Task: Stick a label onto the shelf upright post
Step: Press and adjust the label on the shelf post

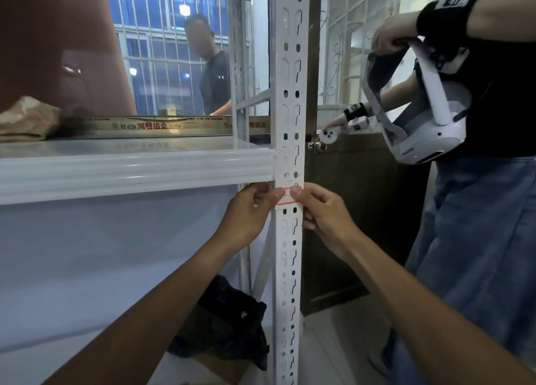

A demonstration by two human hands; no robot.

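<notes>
A white perforated upright post (288,94) of a metal shelf runs from top to bottom in the middle of the view. A small white label with a red border (287,196) lies against the post just below the white shelf beam (136,173). My left hand (249,213) presses its thumb on the label's left end. My right hand (322,213) presses its thumb on the right end, with the fingers curled around the post's right edge. The thumbs cover part of the label.
A person in a black top and jeans (478,210) stands close on the right, holding a white headset (426,129). Another person (214,77) stands behind the shelf by barred windows. A black bag (229,321) lies under the shelf. A brown door (356,210) is behind the post.
</notes>
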